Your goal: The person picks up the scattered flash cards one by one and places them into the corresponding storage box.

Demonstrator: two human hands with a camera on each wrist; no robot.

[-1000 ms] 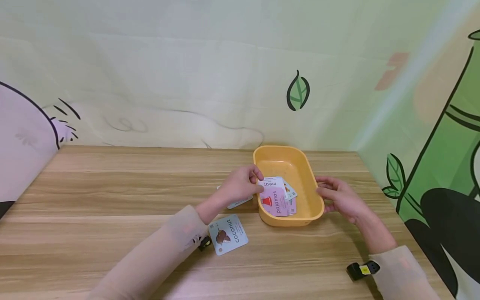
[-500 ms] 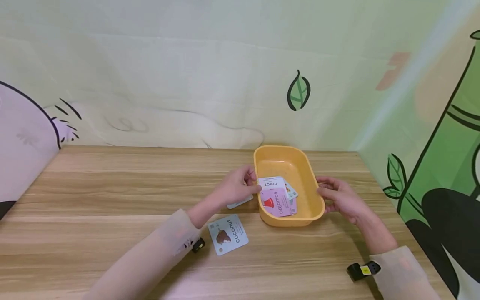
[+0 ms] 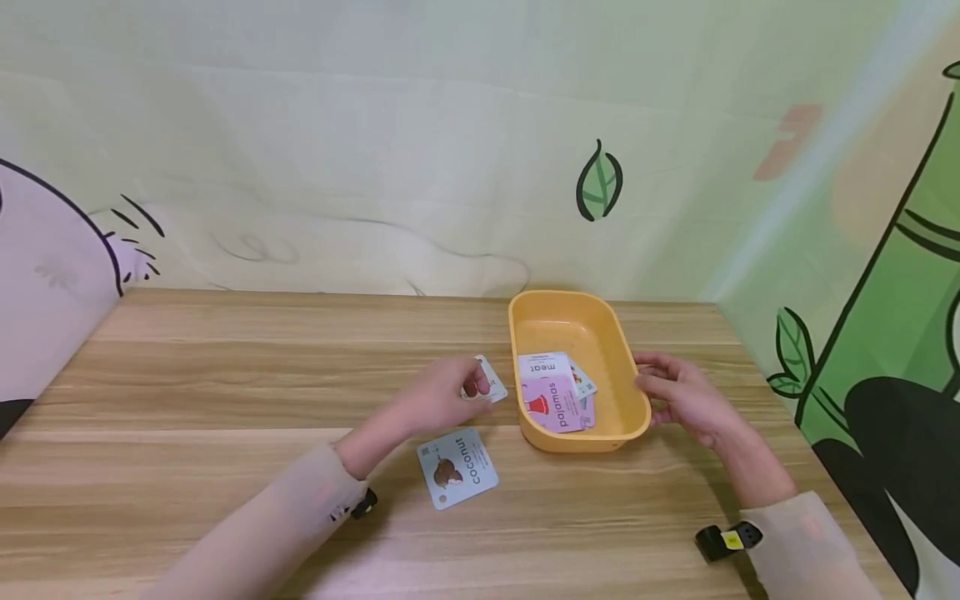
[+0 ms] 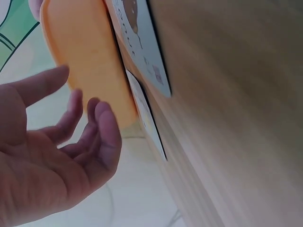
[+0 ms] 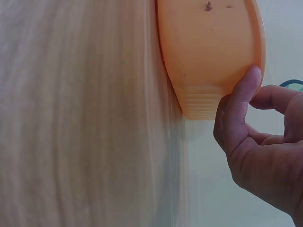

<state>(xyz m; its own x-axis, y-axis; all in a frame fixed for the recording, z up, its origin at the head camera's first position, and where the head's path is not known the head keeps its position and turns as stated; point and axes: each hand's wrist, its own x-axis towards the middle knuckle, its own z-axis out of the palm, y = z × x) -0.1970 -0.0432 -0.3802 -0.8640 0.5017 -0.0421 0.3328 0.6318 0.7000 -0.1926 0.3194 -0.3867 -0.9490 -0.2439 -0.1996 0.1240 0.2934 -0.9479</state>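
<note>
The yellow plastic bin (image 3: pixel 566 333) stands at the back of the table with several picture cards in it, among them a pajamas card (image 3: pixel 553 406) and a meat card (image 3: pixel 542 365). My right hand (image 3: pixel 686 400) holds the bin's right side, thumb and fingers at the rim; the right wrist view shows the thumb (image 5: pixel 248 85) against the outer wall. To the left of the bin, my left hand (image 3: pixel 442 396) hovers with loosely curled fingers and nothing in them. It partly hides a white card (image 3: pixel 492 382). Nearer the front lies a coconut card (image 3: pixel 457 468), face up.
The wooden table (image 3: pixel 225 367) meets a cloth backdrop (image 3: pixel 337 167) printed with cartoon drawings behind and at the right. Each sleeve has a small black camera strapped at the wrist, such as the right wrist camera (image 3: pixel 727 540).
My left hand has drawn away from the bin's left rim, leftward and toward the front, uncovering part of the white card. The cards in the bin and the right hand stay in place.
</note>
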